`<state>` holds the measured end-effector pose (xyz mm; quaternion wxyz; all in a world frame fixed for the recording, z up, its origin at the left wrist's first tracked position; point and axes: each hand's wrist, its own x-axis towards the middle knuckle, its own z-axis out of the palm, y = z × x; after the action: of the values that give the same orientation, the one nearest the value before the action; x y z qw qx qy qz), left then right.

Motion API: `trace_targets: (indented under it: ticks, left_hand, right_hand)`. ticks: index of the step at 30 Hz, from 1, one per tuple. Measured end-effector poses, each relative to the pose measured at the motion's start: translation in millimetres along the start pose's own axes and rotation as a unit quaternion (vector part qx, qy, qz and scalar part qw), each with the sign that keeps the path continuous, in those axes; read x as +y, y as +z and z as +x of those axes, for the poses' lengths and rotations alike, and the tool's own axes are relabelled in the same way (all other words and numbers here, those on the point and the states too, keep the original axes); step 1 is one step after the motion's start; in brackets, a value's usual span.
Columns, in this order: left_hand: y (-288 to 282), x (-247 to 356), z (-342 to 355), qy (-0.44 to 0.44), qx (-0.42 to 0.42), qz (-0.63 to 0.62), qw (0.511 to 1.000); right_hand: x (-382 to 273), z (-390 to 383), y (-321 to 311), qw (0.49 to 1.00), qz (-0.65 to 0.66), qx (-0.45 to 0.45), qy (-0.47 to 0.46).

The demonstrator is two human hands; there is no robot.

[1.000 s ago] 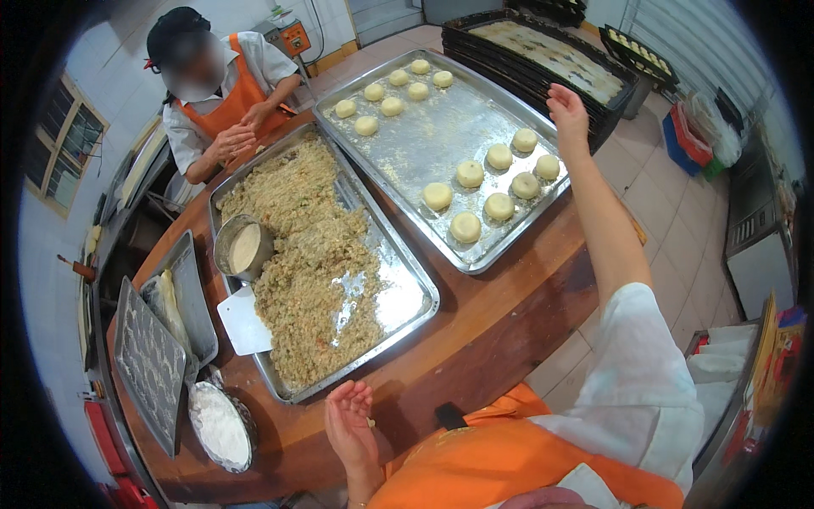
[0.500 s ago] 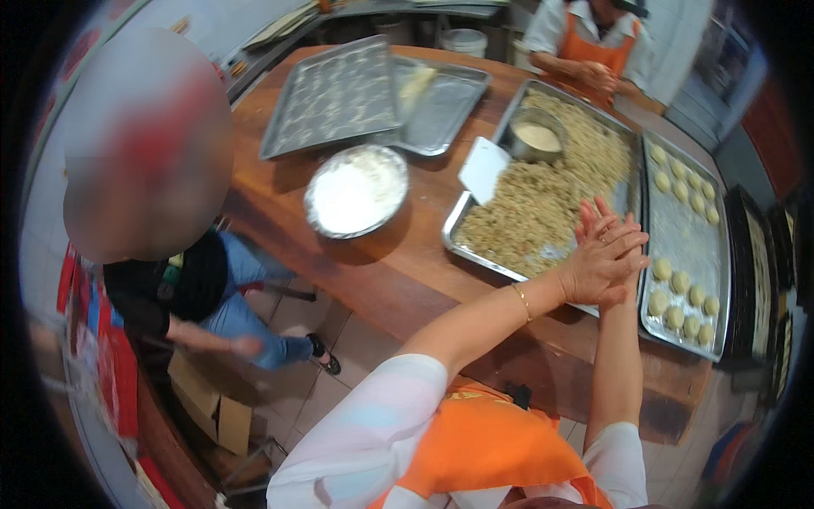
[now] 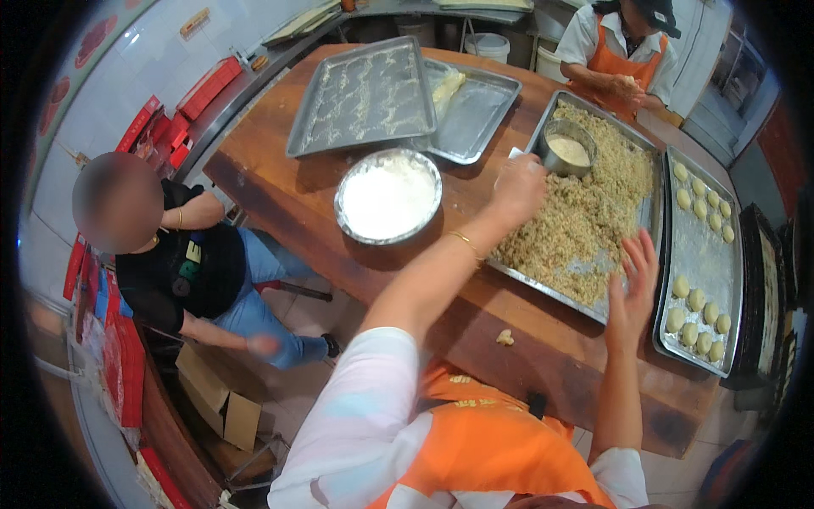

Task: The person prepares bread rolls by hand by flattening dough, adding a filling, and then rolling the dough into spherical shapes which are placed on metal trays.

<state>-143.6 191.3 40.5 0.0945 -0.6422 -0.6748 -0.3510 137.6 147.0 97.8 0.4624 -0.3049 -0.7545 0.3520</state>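
My left hand [image 3: 519, 192], slightly blurred, reaches over the left edge of a metal tray [image 3: 543, 285] of crumbly tan filling [image 3: 585, 222]. Its fingers curl over a white flat scraper [image 3: 515, 153], of which only a corner shows. Above the tray's near right corner is my right hand [image 3: 634, 284], holding nothing, with its fingers apart. A round metal bowl [image 3: 568, 151] of pale powder or crumbs sits in the filling. Beside it, a second tray [image 3: 697, 246] carries several pale dough balls [image 3: 695, 299] in two groups.
A foil-like bowl of white flour [image 3: 388, 197] stands left of my arm. Behind it, a floury tray [image 3: 366, 100] overlaps another tray [image 3: 482, 110]. A small dough scrap [image 3: 505, 338] lies near the table's front edge. One person [image 3: 191, 254] sits at left; another [image 3: 623, 64] works at the far side.
My hands, pressed together before over the tray's right side, have parted. The left has gone left to the scraper; the right has opened. The dough scrap now shows. The view has shifted.
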Motion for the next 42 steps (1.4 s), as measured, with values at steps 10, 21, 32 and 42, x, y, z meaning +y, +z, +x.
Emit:
trace_targets:
  ticks: [10, 21, 32, 42]
  left_hand:
    - [-82, -205, 40, -0.113, -0.182, 0.381, 0.900]
    - [-134, -280, 23, -0.065, -0.264, 0.384, 0.882]
    - [-171, -347, 2, -0.130, -0.204, 0.458, 0.855]
    - [-108, -254, 44, -0.110, -0.119, 0.224, 0.961]
  right_hand:
    - [49, -88, -86, 0.988, -0.069, 0.042, 0.131]
    - [43, -36, -63, 0.985, -0.125, 0.006, 0.117]
    - [60, -38, -54, 0.978, -0.156, -0.046, 0.132]
    - [56, -32, -47, 0.978, -0.161, -0.058, 0.120]
